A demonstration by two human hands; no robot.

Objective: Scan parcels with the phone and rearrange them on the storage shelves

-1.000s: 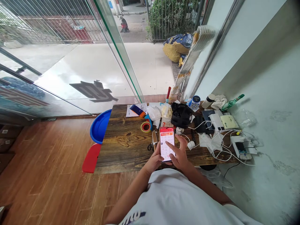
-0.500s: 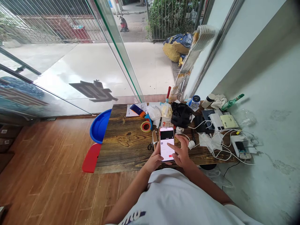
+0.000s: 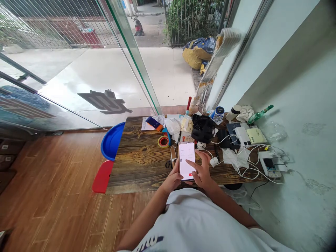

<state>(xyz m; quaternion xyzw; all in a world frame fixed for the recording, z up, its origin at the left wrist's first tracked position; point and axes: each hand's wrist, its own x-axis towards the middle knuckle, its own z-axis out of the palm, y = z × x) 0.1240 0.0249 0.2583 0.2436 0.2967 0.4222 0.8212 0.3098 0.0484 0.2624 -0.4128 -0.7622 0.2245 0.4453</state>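
A smartphone [image 3: 186, 154] with a bright, mostly white screen is held upright over the near edge of the wooden table. My left hand [image 3: 172, 180] is closed around its lower left side, the fingers partly hidden behind it. Over the lower right of the screen is my right hand [image 3: 203, 171], fingers apart, with the index fingertip at the middle of the display. Whether that fingertip presses the glass, I cannot tell. Just left of the phone lie a knife [image 3: 173, 154] and dark-handled scissors [image 3: 168, 163].
Rolls of tape [image 3: 163, 141], a black bag [image 3: 203, 128] and a round blue-and-white QR-code stand [image 3: 218, 114] sit further back. White cables [image 3: 244, 168], a power strip [image 3: 270, 164] and a green bottle [image 3: 260, 114] crowd the right. A blue stool [image 3: 111, 141] and red chair part [image 3: 101, 176] flank the table's left end.
The dark block at the top of the phone screen has given way to a white page. My right index finger has shifted slightly left over the display. My left hand stays put.
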